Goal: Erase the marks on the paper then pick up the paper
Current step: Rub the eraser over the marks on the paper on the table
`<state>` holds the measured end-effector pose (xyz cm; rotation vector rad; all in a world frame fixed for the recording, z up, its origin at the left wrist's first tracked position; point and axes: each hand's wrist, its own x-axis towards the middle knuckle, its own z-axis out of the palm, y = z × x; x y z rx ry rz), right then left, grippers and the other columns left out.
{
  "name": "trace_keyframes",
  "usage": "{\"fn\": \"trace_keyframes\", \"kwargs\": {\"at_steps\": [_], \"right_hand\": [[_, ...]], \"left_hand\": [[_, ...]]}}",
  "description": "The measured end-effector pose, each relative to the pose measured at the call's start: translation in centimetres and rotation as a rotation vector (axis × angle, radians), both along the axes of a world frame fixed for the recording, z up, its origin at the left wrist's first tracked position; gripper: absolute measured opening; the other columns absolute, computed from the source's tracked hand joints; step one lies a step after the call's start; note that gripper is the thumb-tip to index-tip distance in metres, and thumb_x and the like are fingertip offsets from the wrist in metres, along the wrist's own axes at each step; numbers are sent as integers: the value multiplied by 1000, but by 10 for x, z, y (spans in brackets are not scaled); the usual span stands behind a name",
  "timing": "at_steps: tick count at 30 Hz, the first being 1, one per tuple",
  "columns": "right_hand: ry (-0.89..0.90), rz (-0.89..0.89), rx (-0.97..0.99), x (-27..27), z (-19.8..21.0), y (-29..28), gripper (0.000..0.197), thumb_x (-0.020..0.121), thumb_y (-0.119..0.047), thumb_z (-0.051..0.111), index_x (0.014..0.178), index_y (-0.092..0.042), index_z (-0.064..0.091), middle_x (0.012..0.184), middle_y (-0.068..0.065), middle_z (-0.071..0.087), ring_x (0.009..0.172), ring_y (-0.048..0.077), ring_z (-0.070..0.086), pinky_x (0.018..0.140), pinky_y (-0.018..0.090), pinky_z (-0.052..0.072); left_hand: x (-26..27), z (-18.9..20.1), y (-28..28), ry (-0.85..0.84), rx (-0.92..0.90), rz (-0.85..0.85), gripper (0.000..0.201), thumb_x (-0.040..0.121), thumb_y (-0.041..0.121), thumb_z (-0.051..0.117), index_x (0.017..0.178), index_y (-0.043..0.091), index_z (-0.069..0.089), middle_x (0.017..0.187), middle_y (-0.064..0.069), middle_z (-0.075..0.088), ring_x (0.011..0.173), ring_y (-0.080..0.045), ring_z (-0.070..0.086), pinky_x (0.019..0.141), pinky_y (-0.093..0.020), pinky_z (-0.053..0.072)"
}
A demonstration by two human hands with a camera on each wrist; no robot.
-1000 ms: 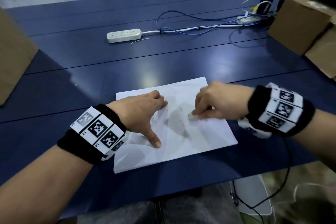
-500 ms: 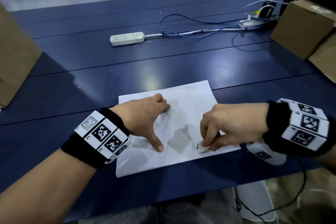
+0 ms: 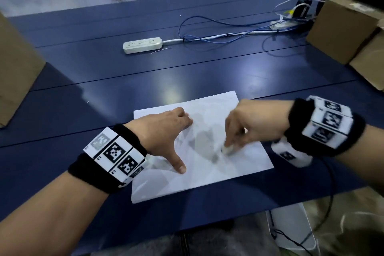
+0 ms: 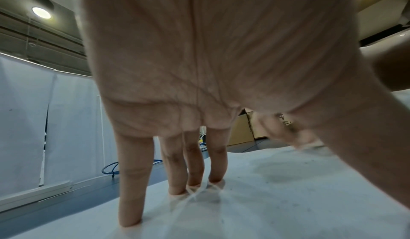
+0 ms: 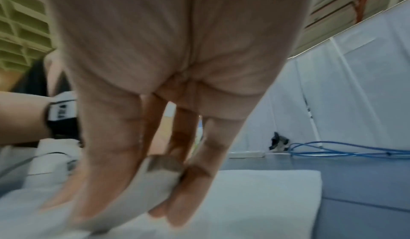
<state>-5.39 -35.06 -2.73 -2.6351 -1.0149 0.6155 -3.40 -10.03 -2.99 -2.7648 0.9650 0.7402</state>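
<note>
White paper (image 3: 239, 168) flat, long axis left-right; L hand (image 3: 164, 131) splayed pressing, R hand (image 3: 249, 124) pinching eraser (image 3: 227, 149).

head overhead, wrists close, shared paper (image 3: 207, 172)

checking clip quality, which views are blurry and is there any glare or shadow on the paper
Head view: mostly sharp, the right hand and eraser slightly smeared, soft lamp glare on the table, grey hand shadows on the paper. Left wrist view: the left hand fills the frame, fairly sharp, wide-angle bending. Right wrist view: blurred throughout.
</note>
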Motion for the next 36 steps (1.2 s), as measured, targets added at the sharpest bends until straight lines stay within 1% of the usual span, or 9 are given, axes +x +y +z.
{"fn": "trace_keyframes", "kwargs": {"at_steps": [5,9,13,16,20,24,28,32,36], "right_hand": [[-93,-35,-9,3,-1,-2,23,84,-47,67,97,-32,77,91,-10,73,76,3,60,74,22,48],[79,39,-14,-20,7,2,22,82,-50,70,96,-34,77,90,-12,72,76,3,61,73,18,48],[-103,-120,15,16,1,1,19,83,-39,73,101,-34,76,87,-11,75,74,-1,62,75,21,50],[-147,-99,1,12,-2,-3,17,84,-36,71,100,-31,77,91,-10,75,81,7,64,76,23,49],[31,81,-4,-24,6,-2,20,84,-43,68,97,-31,77,94,-11,71,79,5,61,75,20,47],[-66,-84,-21,5,3,-3,16,82,-36,74,98,-34,77,90,-11,74,68,-5,56,69,15,44],[-130,-100,-48,10,0,-7,15,84,-32,71,98,-33,77,91,-10,74,80,4,62,79,25,51],[97,115,-26,-33,6,-2,16,84,-37,72,98,-29,78,95,-10,71,85,6,62,77,20,48],[-41,-51,-28,2,4,-4,20,82,-41,72,101,-35,76,91,-12,74,76,0,60,78,23,51]], "left_hand": [[1,-1,1,20,-74,-23,115,47,70,85,145,54,25,132,13,33,121,-9,41,103,-38,45],[2,0,-6,7,-58,-108,114,51,66,85,149,42,32,144,13,23,133,-11,27,111,-34,35],[2,5,-17,3,-31,-136,106,50,59,89,142,32,44,138,14,34,124,-11,41,105,-33,41],[2,6,-18,-10,-15,-126,101,52,62,87,139,28,47,130,12,42,117,-12,49,100,-32,44],[-2,4,-18,-36,-68,-74,85,59,71,79,129,30,54,122,13,46,110,-13,53,93,-35,49],[-4,2,-18,-73,-81,-59,85,59,74,76,130,34,53,122,16,47,110,-12,53,81,-32,50],[-6,1,-12,-79,-94,-55,92,62,77,72,141,39,45,135,19,43,123,-8,46,92,-34,49],[-7,-1,-9,-54,-130,-46,94,64,75,72,145,42,40,143,22,39,132,-3,38,96,-31,46],[-7,0,-13,-57,-127,-41,93,62,74,74,143,39,44,139,20,41,128,-6,43,93,-30,47]]}}
